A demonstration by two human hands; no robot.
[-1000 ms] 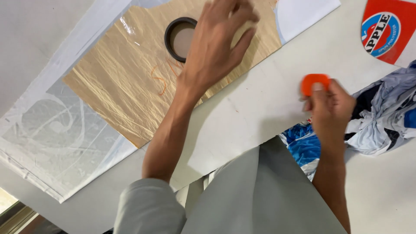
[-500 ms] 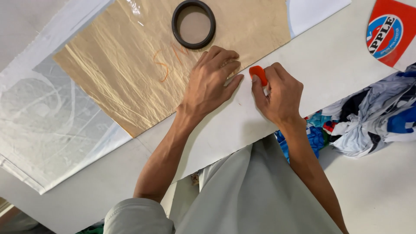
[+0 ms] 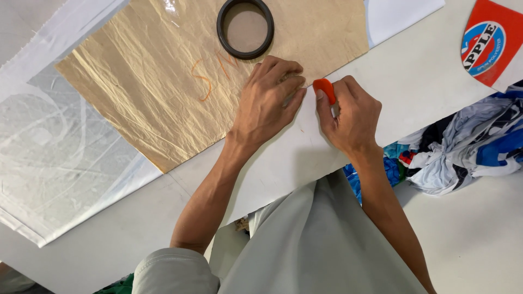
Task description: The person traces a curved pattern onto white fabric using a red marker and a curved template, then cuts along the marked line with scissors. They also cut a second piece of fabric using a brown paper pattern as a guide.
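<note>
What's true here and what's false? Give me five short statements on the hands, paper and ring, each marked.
1. The left hand presses flat on the brown paper. True.
2. The right hand pinches an orange chalk. True.
3. The black ring lies on the bare table. False: it lies on the brown paper.
4. The right hand is empty. False: it holds the orange chalk.
5. A fabric pile lies right of the right hand. True.

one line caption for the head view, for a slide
Left hand presses a brown paper pattern flat while the right hand holds an orange chalk piece at its edge.
</note>
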